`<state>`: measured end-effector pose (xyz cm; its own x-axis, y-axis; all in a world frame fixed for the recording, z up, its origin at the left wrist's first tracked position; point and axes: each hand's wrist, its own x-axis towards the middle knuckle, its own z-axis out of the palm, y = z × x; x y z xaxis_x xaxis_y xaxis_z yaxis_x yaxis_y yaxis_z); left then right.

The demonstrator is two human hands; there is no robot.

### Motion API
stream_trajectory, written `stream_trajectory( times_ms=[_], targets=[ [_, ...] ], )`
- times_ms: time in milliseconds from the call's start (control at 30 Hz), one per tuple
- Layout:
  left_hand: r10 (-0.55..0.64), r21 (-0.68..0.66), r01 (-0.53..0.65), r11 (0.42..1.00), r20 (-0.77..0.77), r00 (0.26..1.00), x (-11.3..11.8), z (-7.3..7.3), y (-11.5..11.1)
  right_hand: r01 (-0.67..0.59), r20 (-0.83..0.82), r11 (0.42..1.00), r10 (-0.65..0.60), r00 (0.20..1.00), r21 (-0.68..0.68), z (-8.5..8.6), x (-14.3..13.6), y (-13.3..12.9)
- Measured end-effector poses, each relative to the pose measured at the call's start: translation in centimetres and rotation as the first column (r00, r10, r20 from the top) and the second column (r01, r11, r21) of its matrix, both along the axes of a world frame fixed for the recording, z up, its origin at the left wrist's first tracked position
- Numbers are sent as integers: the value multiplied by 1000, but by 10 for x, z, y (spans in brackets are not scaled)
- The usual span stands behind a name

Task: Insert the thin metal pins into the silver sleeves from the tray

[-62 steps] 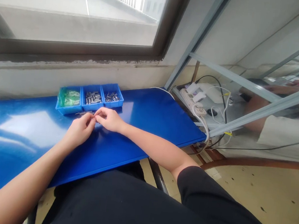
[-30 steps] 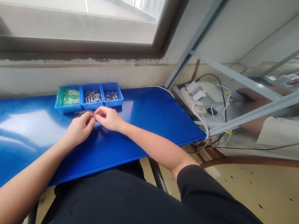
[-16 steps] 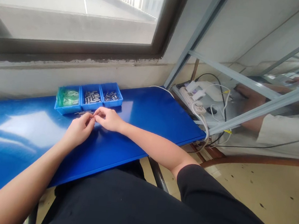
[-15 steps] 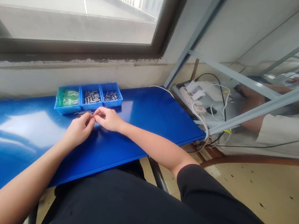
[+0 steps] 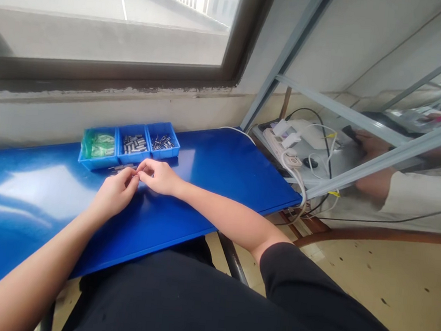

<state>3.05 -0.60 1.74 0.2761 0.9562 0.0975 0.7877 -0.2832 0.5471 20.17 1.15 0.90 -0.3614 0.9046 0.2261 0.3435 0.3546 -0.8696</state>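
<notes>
Fingertip to fingertip, my left hand (image 5: 115, 191) and my right hand (image 5: 157, 176) meet over the blue table (image 5: 151, 232). Both are closed in a pinch, and whatever lies between the fingers is too small and hidden to name. Just behind them several small metal pieces (image 5: 117, 168) lie on the table, partly covered by my left hand. Beyond stand three joined blue bins: the left bin (image 5: 98, 163) holds pale pieces in a green bag (image 5: 87, 143), the middle one short metal cylinders (image 5: 134, 144), the right one thin metal pins (image 5: 163, 143).
A window (image 5: 109, 66) and wall rise behind the table. To the right, beyond a grey metal frame (image 5: 342, 112), are a power strip (image 5: 285, 144), white cables and another person's arm (image 5: 374, 185). A white cable (image 5: 299, 181) hangs past the table's right corner.
My hands stay pinched together in nearly the same place. The view has shifted very slightly. On the right, the other person's hand has moved and shows a dark object.
</notes>
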Motion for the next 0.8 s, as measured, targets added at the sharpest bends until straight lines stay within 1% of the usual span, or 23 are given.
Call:
stream_trajectory(
  times_ms=[533, 800],
  targets=[
    [-13, -8, 13, 1000, -14, 1000, 1, 3, -1, -14, 1, 1000, 14, 1000, 0, 0, 0, 0],
    [-23, -3, 23, 1000, -9, 1000, 0, 0, 1, -16, 10, 1000, 16, 1000, -1, 0, 0, 0]
  ],
)
